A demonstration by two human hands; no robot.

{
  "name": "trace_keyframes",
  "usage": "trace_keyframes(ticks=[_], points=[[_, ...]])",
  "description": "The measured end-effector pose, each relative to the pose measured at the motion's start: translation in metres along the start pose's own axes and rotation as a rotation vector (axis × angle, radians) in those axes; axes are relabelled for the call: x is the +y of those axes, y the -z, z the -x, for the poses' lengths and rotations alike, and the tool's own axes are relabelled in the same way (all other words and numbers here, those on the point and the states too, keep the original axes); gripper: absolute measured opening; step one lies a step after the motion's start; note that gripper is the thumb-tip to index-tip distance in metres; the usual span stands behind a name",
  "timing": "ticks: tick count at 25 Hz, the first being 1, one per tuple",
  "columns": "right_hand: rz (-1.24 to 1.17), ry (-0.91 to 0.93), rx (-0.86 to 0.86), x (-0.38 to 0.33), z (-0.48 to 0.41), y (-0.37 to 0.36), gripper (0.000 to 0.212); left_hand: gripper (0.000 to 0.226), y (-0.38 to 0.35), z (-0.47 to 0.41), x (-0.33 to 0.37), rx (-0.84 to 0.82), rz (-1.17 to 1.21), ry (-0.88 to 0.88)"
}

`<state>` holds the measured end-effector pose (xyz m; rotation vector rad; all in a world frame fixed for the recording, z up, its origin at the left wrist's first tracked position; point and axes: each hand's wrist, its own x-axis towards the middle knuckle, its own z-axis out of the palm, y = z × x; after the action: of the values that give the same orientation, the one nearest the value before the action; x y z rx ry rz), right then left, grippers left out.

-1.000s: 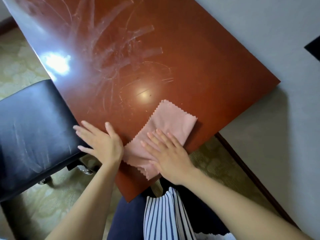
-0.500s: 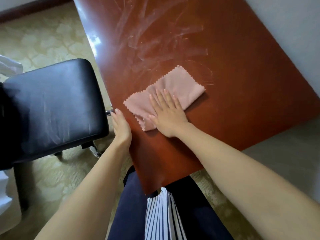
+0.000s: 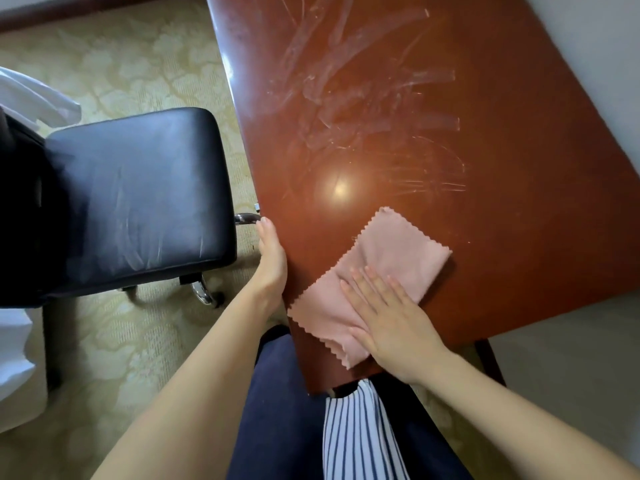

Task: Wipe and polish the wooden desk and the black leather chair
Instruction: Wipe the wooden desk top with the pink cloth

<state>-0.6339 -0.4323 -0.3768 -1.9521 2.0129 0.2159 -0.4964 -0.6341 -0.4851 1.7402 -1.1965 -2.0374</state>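
- Step in hand, as judged: wiping the wooden desk surface [image 3: 519,202]; the chair work looks not yet in progress.
- Right hand [image 3: 394,323], lower centre of frame: flat, palm down, fingers spread and extended, pressing the pink cloth [image 3: 398,258] onto the surface. No pinch; the cloth is held by pressure alone.
- Cloth: folded, zigzag edges, lying near the lower corner of the surface; its lower-left part lies close to the surface's left edge.
- Left hand [image 3: 272,261], centre of frame: laid along the left edge of the surface, fingers together and straight, seemingly bracing. Whether the thumb wraps under the edge cannot be told.
- Black leather chair [image 3: 138,199]: left of frame, standing on the carpet [image 3: 138,64], just beside the surface's left edge, untouched by either hand. Faint pale scuff marks show on the seat.
- Pale smeared streaks [image 3: 346,81] cover the upper middle of the surface; a bright reflection sits just above the cloth.
- To do it well (judgement): keep the palm flat so the fold does not bunch; work in overlapping passes toward the streaked upper area; use the glare to check for residue.
- Risk: near the corner the cloth could slide off the edge if pressure drifts toward the fingertips.
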Motion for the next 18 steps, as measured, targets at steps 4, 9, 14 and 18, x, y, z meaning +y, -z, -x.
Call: trace_keyframes(ticks=[4, 9, 14, 18], points=[[0.021, 0.048, -0.035, 0.008, -0.064, 0.032, 0.062, 0.116, -0.011, 0.027, 0.023, 0.053, -0.014, -0.033], [0.009, 0.037, -0.085, 0.003, -0.143, 0.062, 0.063, 0.110, -0.023, 0.053, 0.039, 0.071, -0.006, -0.014], [-0.074, -0.061, -0.121, -0.014, -0.192, 0.076, 0.063, 0.107, -0.030, 0.066, 0.056, 0.184, -0.012, -0.065], [-0.106, -0.077, -0.061, -0.009, -0.154, 0.064, 0.062, 0.064, -0.035, 0.076, 0.063, 0.254, -0.121, -0.022]])
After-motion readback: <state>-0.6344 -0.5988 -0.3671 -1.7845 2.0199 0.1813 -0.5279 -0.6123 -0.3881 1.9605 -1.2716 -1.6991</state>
